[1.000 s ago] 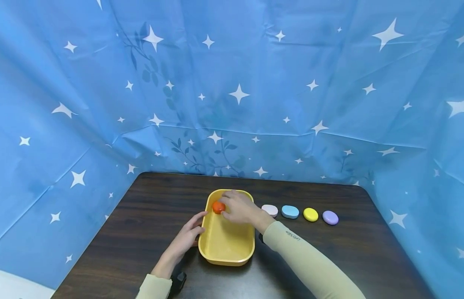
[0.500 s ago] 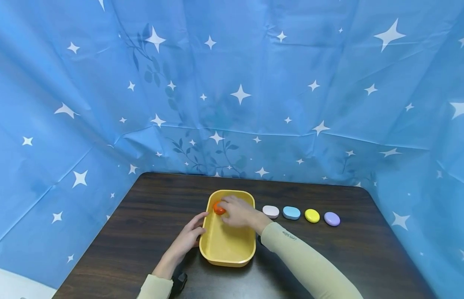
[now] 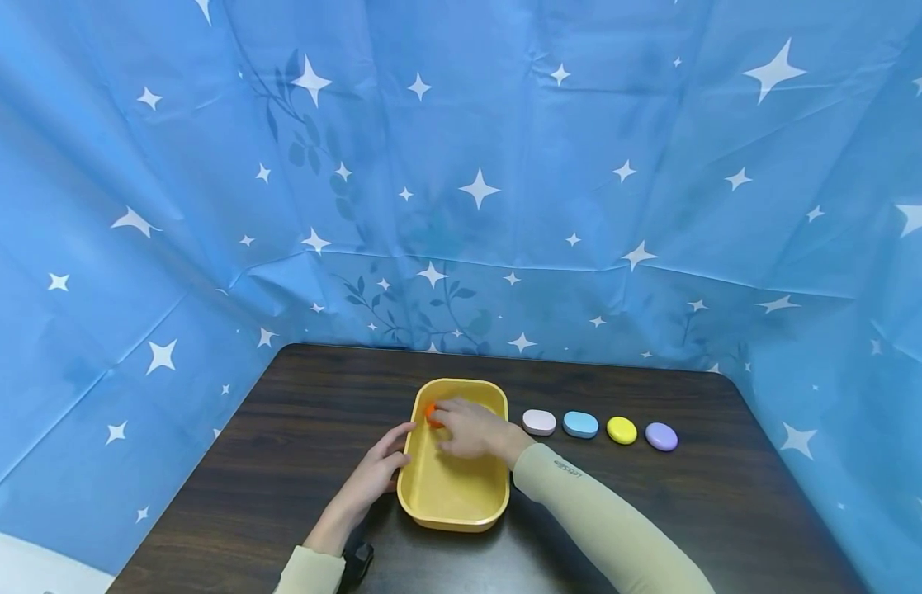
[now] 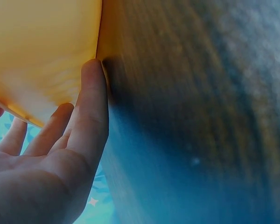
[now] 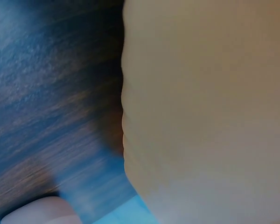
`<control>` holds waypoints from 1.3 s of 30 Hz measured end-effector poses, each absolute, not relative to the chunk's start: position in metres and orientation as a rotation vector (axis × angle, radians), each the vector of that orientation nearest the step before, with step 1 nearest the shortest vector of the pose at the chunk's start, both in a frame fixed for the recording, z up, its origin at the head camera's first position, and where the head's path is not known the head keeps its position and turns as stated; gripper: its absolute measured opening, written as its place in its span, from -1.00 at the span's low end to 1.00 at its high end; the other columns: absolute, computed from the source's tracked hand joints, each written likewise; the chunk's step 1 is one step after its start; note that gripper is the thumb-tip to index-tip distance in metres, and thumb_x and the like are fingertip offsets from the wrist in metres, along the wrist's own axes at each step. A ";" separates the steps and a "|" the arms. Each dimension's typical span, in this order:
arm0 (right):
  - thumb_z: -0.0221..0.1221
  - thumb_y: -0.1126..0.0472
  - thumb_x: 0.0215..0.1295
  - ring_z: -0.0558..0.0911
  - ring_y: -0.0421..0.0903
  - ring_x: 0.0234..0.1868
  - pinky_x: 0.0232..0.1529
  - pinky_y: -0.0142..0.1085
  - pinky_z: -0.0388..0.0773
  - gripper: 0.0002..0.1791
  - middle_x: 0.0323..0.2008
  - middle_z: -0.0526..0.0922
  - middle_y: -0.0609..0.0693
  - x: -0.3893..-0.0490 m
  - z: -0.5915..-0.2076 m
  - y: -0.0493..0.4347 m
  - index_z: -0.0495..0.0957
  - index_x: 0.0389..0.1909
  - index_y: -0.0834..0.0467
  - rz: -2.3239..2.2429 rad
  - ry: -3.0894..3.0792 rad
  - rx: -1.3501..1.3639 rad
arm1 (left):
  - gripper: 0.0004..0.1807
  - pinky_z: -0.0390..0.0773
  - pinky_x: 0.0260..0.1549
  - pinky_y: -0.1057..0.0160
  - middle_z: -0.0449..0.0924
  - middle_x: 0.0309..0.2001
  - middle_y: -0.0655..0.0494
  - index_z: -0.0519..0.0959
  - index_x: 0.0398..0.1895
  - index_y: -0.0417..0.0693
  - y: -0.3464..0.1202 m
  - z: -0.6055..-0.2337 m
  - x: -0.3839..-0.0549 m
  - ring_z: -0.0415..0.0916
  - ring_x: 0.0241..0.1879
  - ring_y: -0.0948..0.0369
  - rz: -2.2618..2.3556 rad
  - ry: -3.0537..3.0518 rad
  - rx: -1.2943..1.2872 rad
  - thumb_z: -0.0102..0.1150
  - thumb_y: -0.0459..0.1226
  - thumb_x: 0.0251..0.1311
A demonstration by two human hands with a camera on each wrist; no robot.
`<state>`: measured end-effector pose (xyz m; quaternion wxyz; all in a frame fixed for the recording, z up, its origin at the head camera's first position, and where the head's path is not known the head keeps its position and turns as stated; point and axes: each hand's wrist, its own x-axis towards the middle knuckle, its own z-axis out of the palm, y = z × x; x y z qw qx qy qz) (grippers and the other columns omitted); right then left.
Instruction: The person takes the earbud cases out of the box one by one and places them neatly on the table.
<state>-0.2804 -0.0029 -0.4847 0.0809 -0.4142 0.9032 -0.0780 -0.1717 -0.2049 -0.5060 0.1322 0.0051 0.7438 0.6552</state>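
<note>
A yellow rectangular tub [image 3: 453, 503] stands on the dark wooden table. My right hand [image 3: 471, 429] reaches down into its far half. There the fingers grip a small orange-red rounded piece [image 3: 431, 415] near the far left corner; they cover much of it. At the tub's left side, my left hand [image 3: 373, 477] has its fingers loosely extended along the wall. In the left wrist view the fingertips of that hand [image 4: 60, 154] touch the yellow wall. A large pale beige surface fills most of the right wrist view, and the right fingers are hidden there.
To the right of the tub lie a pale pink oval piece [image 3: 538, 422], a light blue oval piece [image 3: 580, 425], a yellow round piece [image 3: 621, 431] and a purple round piece [image 3: 661, 437] in a row. A blue curtain with white stars [image 3: 475, 124] hangs behind the table [image 3: 342, 379].
My right hand has shifted slightly left and nearer inside the tub, and its fingers cover more of the orange-red piece. The left hand stays at the tub's side.
</note>
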 end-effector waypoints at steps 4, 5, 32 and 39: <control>0.19 -0.04 0.38 0.36 0.00 0.44 0.42 -0.09 0.29 -0.44 0.42 0.42 0.02 -0.281 -0.486 -0.003 0.49 0.35 0.05 -0.225 2.687 -1.234 | -0.38 0.61 0.00 -0.07 0.17 0.50 -0.31 0.14 0.59 -0.03 -0.205 -0.506 -0.172 0.43 0.28 -0.14 1.895 2.163 0.017 -0.10 -0.28 0.50; 0.19 -0.03 0.38 0.37 0.00 0.43 0.41 -0.09 0.30 -0.44 0.41 0.42 0.01 -0.281 -0.486 -0.003 0.49 0.35 0.05 -0.227 2.686 -1.233 | -0.38 0.61 0.00 -0.07 0.17 0.49 -0.31 0.14 0.59 -0.03 -0.205 -0.506 -0.172 0.43 0.28 -0.13 1.895 2.162 0.018 -0.10 -0.28 0.50; 0.28 0.02 0.31 0.43 -0.12 -0.06 0.07 -0.21 0.50 -0.56 -0.04 0.47 -0.11 -0.275 -0.480 -0.004 0.60 0.20 0.00 -0.238 2.696 -1.265 | -0.38 0.62 -0.02 -0.04 0.17 0.50 -0.32 0.16 0.58 -0.05 -0.206 -0.506 -0.171 0.44 0.27 -0.12 1.899 2.171 0.020 -0.11 -0.31 0.48; 0.30 0.02 0.29 0.40 -0.14 -0.08 -0.03 -0.27 0.49 -0.56 -0.04 0.46 -0.12 -0.275 -0.481 -0.006 0.61 0.18 0.00 -0.227 2.688 -1.249 | -0.39 0.64 -0.07 -0.01 0.20 0.47 -0.34 0.13 0.58 -0.09 -0.204 -0.503 -0.171 0.48 0.23 -0.13 1.910 2.161 0.055 -0.15 -0.32 0.48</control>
